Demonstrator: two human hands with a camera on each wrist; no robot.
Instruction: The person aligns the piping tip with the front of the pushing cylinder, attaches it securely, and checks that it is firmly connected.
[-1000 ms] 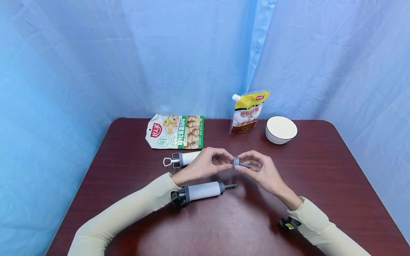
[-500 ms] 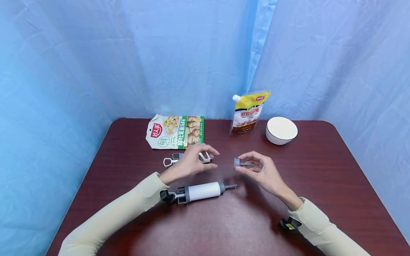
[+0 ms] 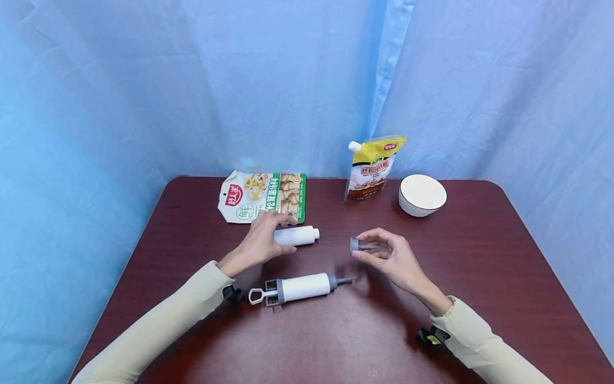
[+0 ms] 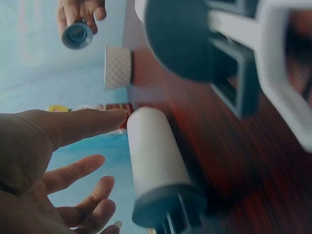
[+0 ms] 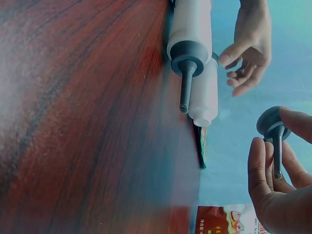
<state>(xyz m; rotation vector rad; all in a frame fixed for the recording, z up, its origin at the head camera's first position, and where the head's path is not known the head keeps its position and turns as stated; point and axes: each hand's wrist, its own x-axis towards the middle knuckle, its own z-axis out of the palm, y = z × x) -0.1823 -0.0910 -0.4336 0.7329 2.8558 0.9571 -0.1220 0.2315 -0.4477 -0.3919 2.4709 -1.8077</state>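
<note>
A grey nozzle cap with a thin tube (image 3: 354, 245) is pinched between the thumb and fingers of my right hand (image 3: 397, 261), above the table. In the right wrist view the nozzle cap (image 5: 269, 124) shows its tube pointing toward the camera. My left hand (image 3: 256, 240) hovers with fingers spread around a white syringe-like barrel (image 3: 296, 236); a gap shows between hand and barrel (image 4: 158, 151) in the left wrist view. That barrel has a bare white tip, and my hand hides its handle end. Nearer lies a second syringe (image 3: 305, 287) with grey nozzle and ring handle.
Behind my left hand a mushroom seasoning packet (image 3: 254, 186) lies flat on the dark red table (image 3: 479, 266). A yellow, white and brown spouted pouch (image 3: 370, 173) stands at the back, beside a white bowl (image 3: 416, 210). A blue curtain (image 3: 288, 85) hangs behind.
My left hand has let go of the nozzle cap and moved left to the rear barrel, whose white tip shows now. The right hand stays in place with the cap.
</note>
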